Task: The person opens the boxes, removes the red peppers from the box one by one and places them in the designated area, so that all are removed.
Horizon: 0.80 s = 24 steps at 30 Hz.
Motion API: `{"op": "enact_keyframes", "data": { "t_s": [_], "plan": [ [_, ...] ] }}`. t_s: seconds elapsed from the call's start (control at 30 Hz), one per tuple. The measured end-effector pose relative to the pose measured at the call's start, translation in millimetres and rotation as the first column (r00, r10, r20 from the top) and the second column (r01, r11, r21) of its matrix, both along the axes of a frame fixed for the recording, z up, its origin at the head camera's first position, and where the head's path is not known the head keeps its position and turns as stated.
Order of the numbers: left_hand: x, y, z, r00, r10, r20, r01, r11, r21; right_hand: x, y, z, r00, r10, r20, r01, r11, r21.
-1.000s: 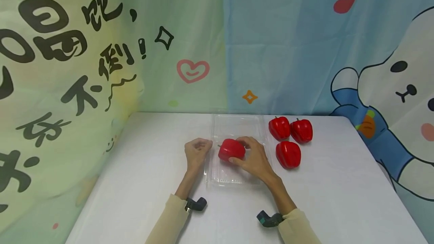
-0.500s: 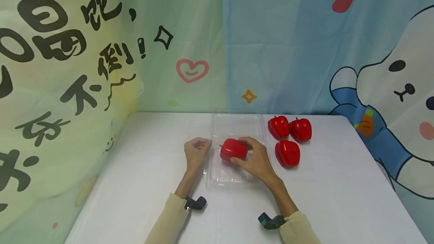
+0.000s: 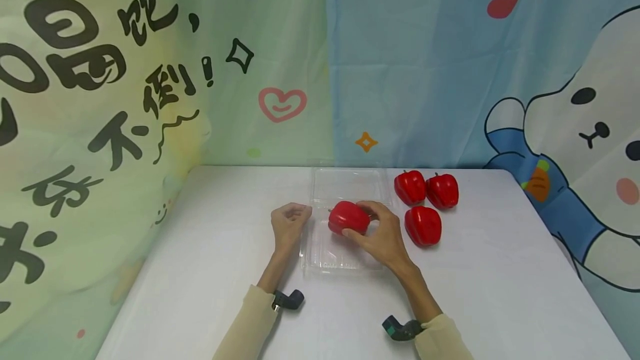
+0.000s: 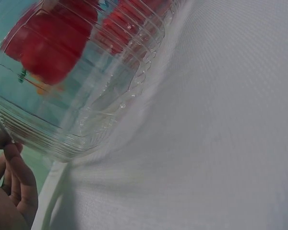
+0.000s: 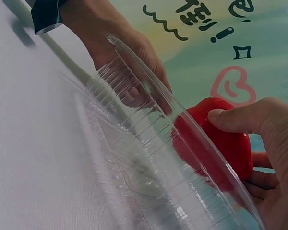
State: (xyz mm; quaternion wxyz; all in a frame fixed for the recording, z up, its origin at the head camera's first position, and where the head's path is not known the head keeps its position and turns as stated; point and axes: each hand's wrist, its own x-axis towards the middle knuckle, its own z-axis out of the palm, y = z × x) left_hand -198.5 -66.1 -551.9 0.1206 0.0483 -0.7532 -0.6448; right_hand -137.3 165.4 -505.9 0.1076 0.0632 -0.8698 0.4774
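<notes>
A red bell pepper is gripped between the thumb and fingers of my right hand, over the base of a clear plastic clamshell box. The right wrist view shows the thumb on the upper side of the pepper and fingers beneath, with part of it seen through the box wall. On the left, my left hand is at the box's side edge. In the left wrist view, its thumb and fingertip pinch the rim of the box.
Three more red bell peppers stand right of the box: a back left one, a back right one and a nearer one. The box's lid lies folded back toward the printed curtain behind the white table.
My right hand has shifted slightly to the right with the bell pepper in its grip, and the pepper is a little higher in view. My left hand has stayed at the box edge.
</notes>
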Motion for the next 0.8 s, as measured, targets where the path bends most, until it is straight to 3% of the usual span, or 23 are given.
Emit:
{"op": "enact_keyframes", "data": {
  "t_s": [0.8],
  "plan": [
    [0.0, -1.0, -0.8, 1.0, -0.016, -0.017, 0.017, 0.999, 0.039, 5.3, 13, 5.8, 0.994, -0.071, -0.081, 0.068, 0.997, -0.034]
  ]
}}
